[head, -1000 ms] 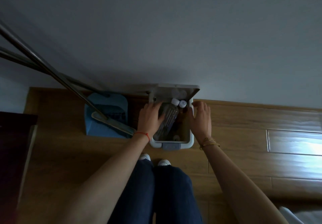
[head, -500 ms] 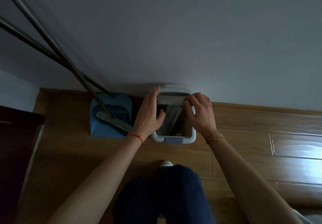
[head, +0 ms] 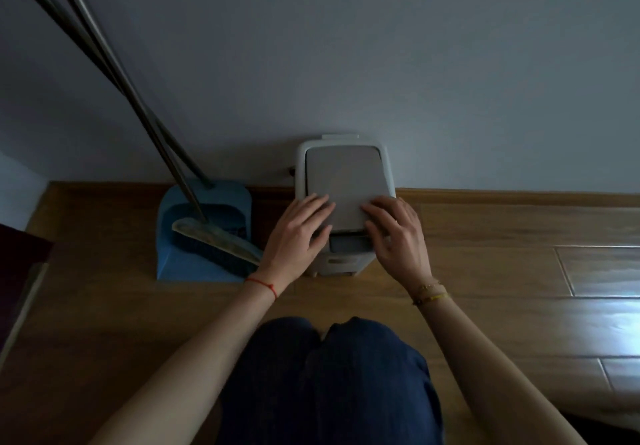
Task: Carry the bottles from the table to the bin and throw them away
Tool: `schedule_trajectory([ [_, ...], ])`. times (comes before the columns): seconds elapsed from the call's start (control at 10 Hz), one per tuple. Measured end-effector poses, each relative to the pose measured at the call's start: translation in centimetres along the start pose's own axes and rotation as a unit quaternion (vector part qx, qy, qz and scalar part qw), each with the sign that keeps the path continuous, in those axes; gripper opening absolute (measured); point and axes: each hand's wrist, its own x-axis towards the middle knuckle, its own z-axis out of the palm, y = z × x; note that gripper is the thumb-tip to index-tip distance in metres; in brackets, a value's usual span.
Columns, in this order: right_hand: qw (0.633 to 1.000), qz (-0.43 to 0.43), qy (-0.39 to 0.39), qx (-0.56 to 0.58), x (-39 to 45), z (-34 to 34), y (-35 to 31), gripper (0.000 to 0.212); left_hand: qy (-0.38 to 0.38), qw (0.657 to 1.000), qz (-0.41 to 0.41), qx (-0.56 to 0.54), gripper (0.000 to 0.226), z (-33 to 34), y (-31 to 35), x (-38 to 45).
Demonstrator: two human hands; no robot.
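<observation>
A small white bin [head: 341, 264] stands on the wooden floor against the wall, its grey lid [head: 343, 181] down flat. My left hand [head: 299, 233] lies with spread fingers on the lid's front left corner. My right hand [head: 396, 231] rests flat on the front right corner. Neither hand holds anything. With the lid shut, the bottles inside the bin are hidden.
A blue dustpan [head: 204, 236] with a broom head [head: 216, 242] in it stands left of the bin, and two long metal handles [head: 114, 67] lean up to the left. Dark furniture [head: 17, 271] sits at the left edge. My knees [head: 329, 375] are below.
The open bin showed bottles inside a second ago. Both hands have brought the lid down, and it now lies shut under my palms.
</observation>
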Motion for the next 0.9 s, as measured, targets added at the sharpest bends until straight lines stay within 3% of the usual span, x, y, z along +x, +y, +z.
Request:
schedule_trajectory([
  [0.5, 1.000, 0.011, 0.001, -0.018, -1.9, 1.9, 0.8, 0.033, 0.003, 0.999, -0.017, -0.036, 0.042, 1.4, -0.8, -0.7],
  [0.7, 0.999, 0.000, -0.041, -0.012, -2.0, 1.0, 0.8, 0.040, 0.019, 0.999, -0.022, -0.031, 0.041, 0.6, -0.5, -1.0],
  [0.9, 0.996, 0.079, -0.029, 0.023, -0.6, -1.4, -1.4, 0.040, 0.037, 0.994, -0.085, -0.065, 0.038, -3.2, 0.4, -1.1],
])
